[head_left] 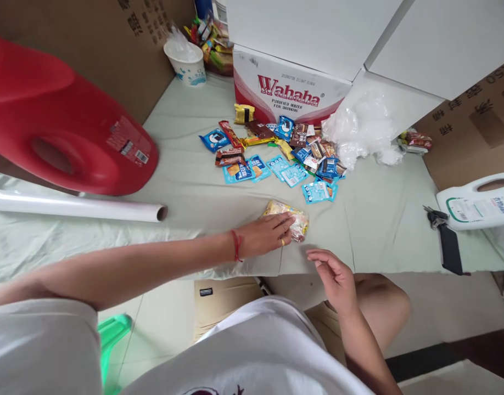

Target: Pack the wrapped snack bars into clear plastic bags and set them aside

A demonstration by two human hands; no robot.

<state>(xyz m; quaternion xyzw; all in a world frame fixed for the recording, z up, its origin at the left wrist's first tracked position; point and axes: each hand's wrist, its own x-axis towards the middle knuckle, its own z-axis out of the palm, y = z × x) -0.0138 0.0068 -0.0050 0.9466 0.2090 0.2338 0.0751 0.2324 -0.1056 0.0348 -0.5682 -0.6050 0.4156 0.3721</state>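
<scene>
My left hand (263, 236), with a red cord at the wrist and a ring, lies on a clear plastic packet (300, 224) with yellow print, near the front of the table. Its fingers are stretched over the top, hiding part of the packet. My right hand (336, 276) is raised at the table's front edge, to the right of the packet and apart from it. Its fingers are loosely bent, the thumb stands off, and nothing shows in it. Beyond the packet lies a loose pile of small wrapped snacks (285, 128), with light blue sachets (295, 174) at its near side.
A red jug (83, 137) and a white roll (74, 206) lie left. Behind stand a paper cup (186, 63) and a Wahaha carton (291, 88). Clear plastic bags (361, 126), a white bottle (480, 203) and keys with a black case (449, 247) are right.
</scene>
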